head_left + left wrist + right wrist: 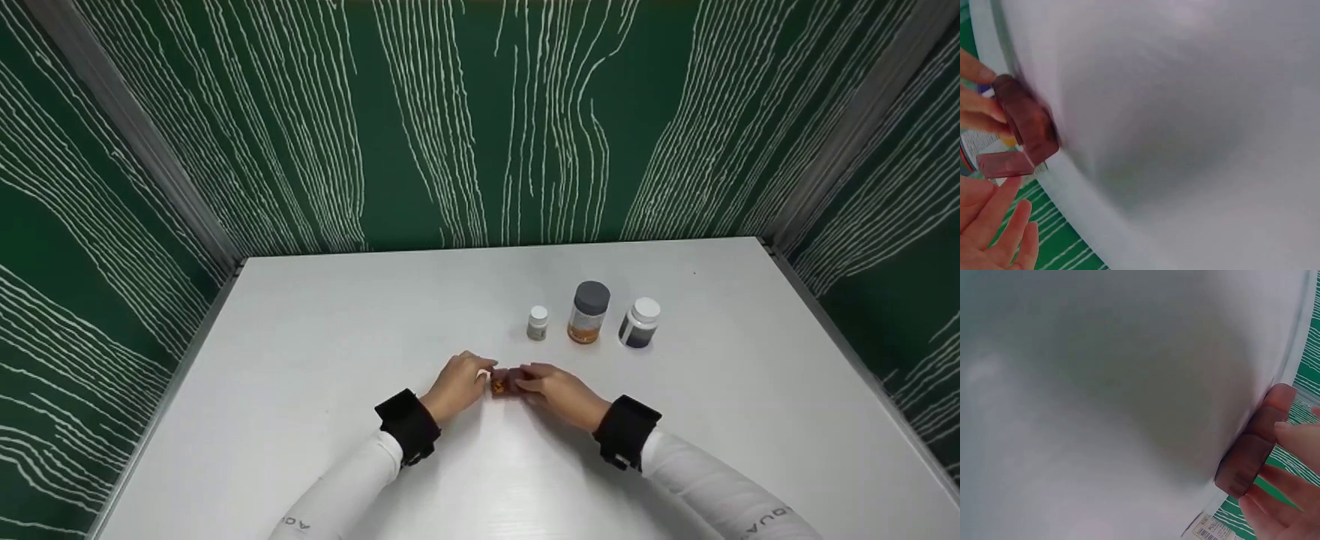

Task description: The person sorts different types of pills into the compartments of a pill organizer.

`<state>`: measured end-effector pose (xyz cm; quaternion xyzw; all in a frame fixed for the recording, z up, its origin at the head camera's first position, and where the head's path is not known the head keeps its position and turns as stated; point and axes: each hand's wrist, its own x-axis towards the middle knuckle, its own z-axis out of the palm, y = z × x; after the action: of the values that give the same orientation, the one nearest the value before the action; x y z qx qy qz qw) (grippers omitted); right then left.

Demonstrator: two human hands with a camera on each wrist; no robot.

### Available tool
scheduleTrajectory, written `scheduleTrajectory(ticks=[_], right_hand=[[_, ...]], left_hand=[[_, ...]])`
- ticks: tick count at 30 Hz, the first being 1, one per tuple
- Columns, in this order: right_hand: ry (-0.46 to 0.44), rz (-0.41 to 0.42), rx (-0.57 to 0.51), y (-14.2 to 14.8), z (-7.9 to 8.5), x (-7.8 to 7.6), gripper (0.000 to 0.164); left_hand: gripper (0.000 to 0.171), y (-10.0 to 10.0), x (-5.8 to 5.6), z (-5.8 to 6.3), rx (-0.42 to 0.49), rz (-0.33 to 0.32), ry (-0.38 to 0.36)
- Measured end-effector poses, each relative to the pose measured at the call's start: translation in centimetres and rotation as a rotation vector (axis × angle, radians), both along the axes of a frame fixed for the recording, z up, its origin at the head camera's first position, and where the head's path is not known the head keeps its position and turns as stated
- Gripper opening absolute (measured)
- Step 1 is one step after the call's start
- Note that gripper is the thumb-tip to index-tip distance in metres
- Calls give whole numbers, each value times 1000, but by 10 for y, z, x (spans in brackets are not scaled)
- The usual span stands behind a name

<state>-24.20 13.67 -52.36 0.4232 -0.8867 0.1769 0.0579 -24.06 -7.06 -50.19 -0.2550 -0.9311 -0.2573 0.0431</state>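
Note:
A small translucent reddish-brown pill organizer (510, 382) with several compartments stands on the white table between both hands. Its left-end lid (1005, 164) is raised, and something orange shows inside that compartment in the head view. My right hand (559, 390) grips the organizer's right part, thumb on the near side and fingers behind, also seen in the right wrist view (1289, 478). At the left end is my left hand (459, 386); in the left wrist view its fairly straight fingers touch the raised lid from outside. A small white patch by its thumb is too small to identify.
Behind the hands stand a small white-capped bottle (537, 324), a grey-lidded jar (589, 312) with an orange lower part, and a white-capped bottle (640, 323) with a dark label. Green walls (420, 120) with white lines enclose the white table (337, 315) at the back and sides.

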Motion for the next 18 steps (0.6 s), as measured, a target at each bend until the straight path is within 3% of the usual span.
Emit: scheduleTrajectory(ticks=[7,18], right_hand=[[-4,-8,-17,2,-1,0,28],[-10,-18,-14,-1,-1,0,26]], left_hand=[[27,2,19,-10,-483,-158,294],[34,5,27,-14,-717,-178,367]])
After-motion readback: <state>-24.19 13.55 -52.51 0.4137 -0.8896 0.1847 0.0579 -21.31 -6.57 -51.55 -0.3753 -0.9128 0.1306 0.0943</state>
